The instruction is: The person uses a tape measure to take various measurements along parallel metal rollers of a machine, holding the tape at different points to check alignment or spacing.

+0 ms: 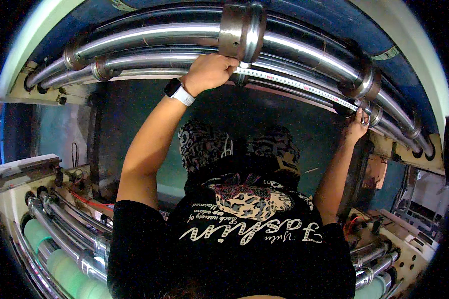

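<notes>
A white tape measure [295,83] with black and red markings is stretched along the lower steel shaft in front of me. My left hand [208,73] is closed, its fingertips pinching the tape's left end just under a large steel collar [231,37]. A watch with a pale strap [185,96] is on my left wrist. My right hand [357,127] is closed around the other end of the tape, beside a smaller collar [374,112] on the shaft. Whether the tape's case is in the right hand cannot be made out.
Polished shafts [149,36] with ring collars run across the machine, between pale side frames [25,92]. Behind me on both sides lie more steel shafts [67,236] and green rollers [60,266]. A red cable [85,200] lies at the left. Dark flooring [129,139] shows below.
</notes>
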Tool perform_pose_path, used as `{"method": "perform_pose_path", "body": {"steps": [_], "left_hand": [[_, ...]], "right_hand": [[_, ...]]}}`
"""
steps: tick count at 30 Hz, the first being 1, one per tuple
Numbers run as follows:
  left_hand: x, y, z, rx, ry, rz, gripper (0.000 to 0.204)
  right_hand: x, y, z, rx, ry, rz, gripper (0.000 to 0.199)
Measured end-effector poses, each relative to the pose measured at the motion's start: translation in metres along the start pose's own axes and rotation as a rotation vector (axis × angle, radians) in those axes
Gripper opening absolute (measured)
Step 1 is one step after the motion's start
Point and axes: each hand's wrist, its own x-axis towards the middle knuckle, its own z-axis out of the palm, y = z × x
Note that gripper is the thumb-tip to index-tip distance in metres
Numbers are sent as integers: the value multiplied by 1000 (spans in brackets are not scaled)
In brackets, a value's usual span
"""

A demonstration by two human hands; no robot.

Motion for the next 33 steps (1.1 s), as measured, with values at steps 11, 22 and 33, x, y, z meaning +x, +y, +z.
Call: {"method": "perform_pose_path", "body": {"steps": [11, 22, 33], "left_hand": [[-1, -1, 4, -25, 57, 18, 14], [1, -2, 5, 40, -16, -32, 23], [0, 5, 1, 5, -4, -80, 19]], "right_hand": [[1, 1, 4, 10, 32, -20, 11], [-13, 24, -19, -194, 61, 69, 25], [-34, 27, -4, 417, -134, 719, 46]]}}
